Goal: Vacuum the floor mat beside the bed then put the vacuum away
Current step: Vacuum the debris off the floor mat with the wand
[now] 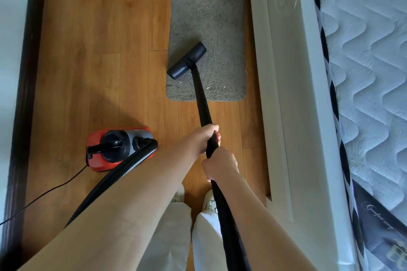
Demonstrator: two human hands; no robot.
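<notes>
Looking down at both hands stacked on the black wand (pixel 201 103), so here's the setup. My left hand (pixel 206 139) is the forward one, fingers wrapped round the tube, and my right hand (pixel 220 164) grips just behind it, fingers curled round the same tube. The wand runs away from me, tilted a bit to the left, and ends in the floor head (pixel 187 60), which sits on the near-left part of the grey floor mat (pixel 211 24) with one end right at the mat's left edge. The head lies diagonally across the mat, not square to it. The mat is straight ahead, lying lengthwise along the white bed frame (pixel 284 72) on my right. Most of the mat's far half and right side sits beyond the head, so I'd guess the next strokes go forward and rightward, left hand steering. A few pale crumbs show near the mat's close edge. The red canister (pixel 103 160) sits on the floor to my left, hose (pixel 123 174) looping back past my arm.
</notes>
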